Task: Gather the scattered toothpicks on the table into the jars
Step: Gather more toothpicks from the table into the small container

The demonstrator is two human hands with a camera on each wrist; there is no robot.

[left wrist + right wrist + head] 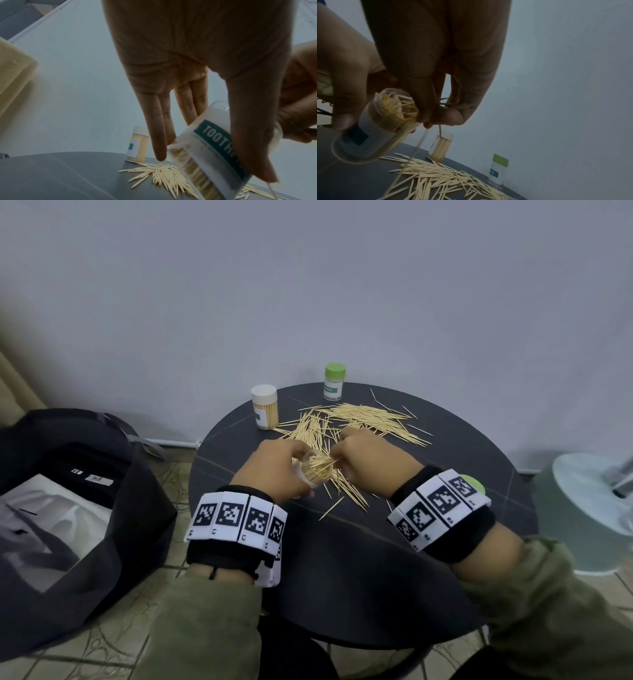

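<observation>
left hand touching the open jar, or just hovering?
Touching. The left wrist view shows the left hand with its thumb laid across the label of the open jar, fingers behind it; the right wrist view shows the same grip.

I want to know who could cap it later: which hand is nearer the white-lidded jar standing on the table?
Left. The left hand sits just in front of the white-lidded jar; the right hand is farther off to the jar's right.
</observation>
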